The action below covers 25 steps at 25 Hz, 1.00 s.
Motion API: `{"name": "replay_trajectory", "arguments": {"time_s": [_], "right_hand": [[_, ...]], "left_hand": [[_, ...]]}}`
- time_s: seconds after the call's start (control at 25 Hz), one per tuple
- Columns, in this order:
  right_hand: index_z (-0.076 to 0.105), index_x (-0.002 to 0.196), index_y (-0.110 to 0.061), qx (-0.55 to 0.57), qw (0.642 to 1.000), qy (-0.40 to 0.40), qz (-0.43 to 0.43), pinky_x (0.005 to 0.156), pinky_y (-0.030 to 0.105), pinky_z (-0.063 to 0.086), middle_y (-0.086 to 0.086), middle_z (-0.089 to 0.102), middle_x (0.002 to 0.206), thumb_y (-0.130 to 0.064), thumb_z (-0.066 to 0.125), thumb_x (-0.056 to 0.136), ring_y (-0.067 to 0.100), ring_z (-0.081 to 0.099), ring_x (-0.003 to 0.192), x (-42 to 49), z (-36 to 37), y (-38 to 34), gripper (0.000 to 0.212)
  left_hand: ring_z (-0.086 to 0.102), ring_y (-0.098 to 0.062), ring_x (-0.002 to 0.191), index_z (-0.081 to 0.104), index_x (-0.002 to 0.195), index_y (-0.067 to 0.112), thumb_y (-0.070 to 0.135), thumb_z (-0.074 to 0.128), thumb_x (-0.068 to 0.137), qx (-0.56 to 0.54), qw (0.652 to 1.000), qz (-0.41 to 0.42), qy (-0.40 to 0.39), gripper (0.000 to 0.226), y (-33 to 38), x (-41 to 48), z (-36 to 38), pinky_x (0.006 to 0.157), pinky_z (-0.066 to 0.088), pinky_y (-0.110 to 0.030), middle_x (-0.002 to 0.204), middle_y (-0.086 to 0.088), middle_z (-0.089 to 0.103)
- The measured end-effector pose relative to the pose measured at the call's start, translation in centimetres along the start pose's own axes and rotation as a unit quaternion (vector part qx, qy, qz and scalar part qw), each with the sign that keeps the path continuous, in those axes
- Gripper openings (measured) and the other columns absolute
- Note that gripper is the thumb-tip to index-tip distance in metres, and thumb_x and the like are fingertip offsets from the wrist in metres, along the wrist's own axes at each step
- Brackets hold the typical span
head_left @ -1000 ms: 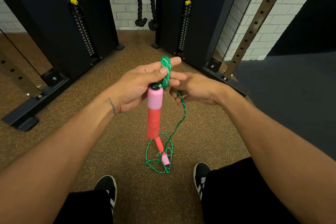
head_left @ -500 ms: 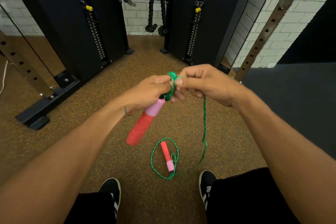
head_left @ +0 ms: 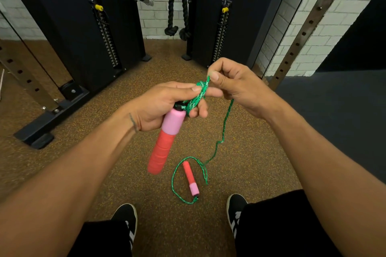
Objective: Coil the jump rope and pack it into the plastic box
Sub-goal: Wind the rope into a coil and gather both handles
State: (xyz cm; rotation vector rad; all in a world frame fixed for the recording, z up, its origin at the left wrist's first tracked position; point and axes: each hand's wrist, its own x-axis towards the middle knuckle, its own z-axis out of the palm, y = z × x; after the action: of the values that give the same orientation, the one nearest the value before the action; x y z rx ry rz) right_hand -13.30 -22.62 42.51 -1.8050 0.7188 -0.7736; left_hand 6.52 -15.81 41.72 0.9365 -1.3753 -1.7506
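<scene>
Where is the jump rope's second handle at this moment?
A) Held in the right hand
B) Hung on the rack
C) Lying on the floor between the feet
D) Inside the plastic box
C: the second handle lies on the speckled floor, ringed by slack green rope, while the left hand grips the other handle.

Both hands raised together at chest height.
Left hand (head_left: 165,104) clasped with fingers extended; right hand (head_left: 238,85) pinching, thumb against forefinger.

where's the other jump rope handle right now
The second handle lies on the brown floor in the lower middle of the head view, ringed by a loop of green rope, just ahead of the two shoes.
</scene>
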Motion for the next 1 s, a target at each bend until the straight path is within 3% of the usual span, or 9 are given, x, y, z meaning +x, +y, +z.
{"name": "replay_trajectory", "arguments": {"time_s": [0.24, 0.44, 0.56, 0.68, 0.84, 0.92, 1.0], "right_hand": [[0.06, 0.087, -0.02, 0.04, 0.997, -0.011, 0.072, 0.051, 0.023, 0.029, -0.008, 0.043, 0.062, -0.022, 0.054, 0.101, 0.006, 0.035, 0.052, 0.5, 0.2, 1.0, 0.015], [0.06, 0.108, -0.009, 0.038, 0.984, -0.062, 0.163, 0.053, 0.027, 0.037, -0.005, 0.048, 0.063, -0.034, 0.05, 0.103, 0.01, 0.045, 0.051, 0.6, 1.9, 2.0, 0.028], [0.066, 0.096, -0.024, 0.009, 0.975, -0.107, 0.196, 0.053, 0.027, 0.041, -0.002, 0.053, 0.066, -0.035, 0.05, 0.103, 0.012, 0.05, 0.052, 0.4, 2.7, 1.8, 0.02], [0.068, 0.091, -0.024, -0.046, 0.97, -0.157, 0.178, 0.054, 0.029, 0.04, -0.001, 0.053, 0.067, -0.034, 0.052, 0.102, 0.011, 0.05, 0.053, 0.3, 2.8, 1.4, 0.022], [0.072, 0.088, -0.013, -0.064, 0.974, -0.175, 0.126, 0.052, 0.026, 0.039, -0.001, 0.052, 0.062, -0.032, 0.061, 0.097, 0.01, 0.047, 0.052, 0.0, 1.5, -0.3, 0.024], [0.073, 0.087, -0.01, -0.068, 0.98, -0.162, 0.094, 0.05, 0.02, 0.037, -0.003, 0.052, 0.06, -0.029, 0.062, 0.096, 0.008, 0.045, 0.052, -0.3, 1.2, -1.0, 0.024], [0.072, 0.091, -0.004, -0.086, 0.986, -0.135, 0.052, 0.05, 0.015, 0.033, -0.008, 0.051, 0.062, -0.025, 0.06, 0.098, 0.001, 0.041, 0.052, -0.3, 1.1, -1.3, 0.025]], "left_hand": [[0.049, -0.005, 0.061, 0.06, 0.131, 0.004, 0.025, 0.046, 0.094, -0.083, 0.994, 0.068, -0.013, 0.044, 0.0, 0.1, 0.0, 0.062, 0.039, -0.02, 0.073, 0.001, 0.063], [0.061, -0.003, 0.067, 0.058, 0.133, 0.008, 0.024, 0.041, 0.101, -0.139, 0.98, 0.122, 0.077, 0.04, 0.0, 0.4, 0.7, 0.062, 0.042, -0.019, 0.084, 0.004, 0.071], [0.072, -0.004, 0.085, 0.056, 0.135, 0.013, 0.023, 0.036, 0.105, -0.137, 0.974, 0.108, 0.142, 0.038, 0.4, 0.6, 0.8, 0.068, 0.053, -0.021, 0.103, 0.001, 0.077], [0.071, -0.006, 0.102, 0.055, 0.136, 0.02, 0.028, 0.038, 0.105, -0.051, 0.975, 0.08, 0.201, 0.036, 0.4, 0.6, 0.3, 0.069, 0.059, -0.027, 0.114, 0.002, 0.075], [0.07, -0.008, 0.105, 0.055, 0.131, 0.021, 0.028, 0.041, 0.105, 0.072, 0.967, 0.073, 0.233, 0.03, -0.2, 0.9, -0.7, 0.089, 0.054, -0.021, 0.115, -0.001, 0.075], [0.067, -0.01, 0.098, 0.059, 0.115, 0.021, 0.036, 0.042, 0.104, 0.161, 0.96, 0.048, 0.225, 0.026, -0.4, 0.8, -1.1, 0.09, 0.051, -0.026, 0.11, -0.002, 0.071], [0.059, -0.014, 0.088, 0.062, 0.095, 0.011, 0.043, 0.043, 0.101, 0.28, 0.936, 0.02, 0.212, 0.038, -0.9, 1.0, -1.1, 0.083, 0.049, -0.041, 0.098, -0.004, 0.066]]}}
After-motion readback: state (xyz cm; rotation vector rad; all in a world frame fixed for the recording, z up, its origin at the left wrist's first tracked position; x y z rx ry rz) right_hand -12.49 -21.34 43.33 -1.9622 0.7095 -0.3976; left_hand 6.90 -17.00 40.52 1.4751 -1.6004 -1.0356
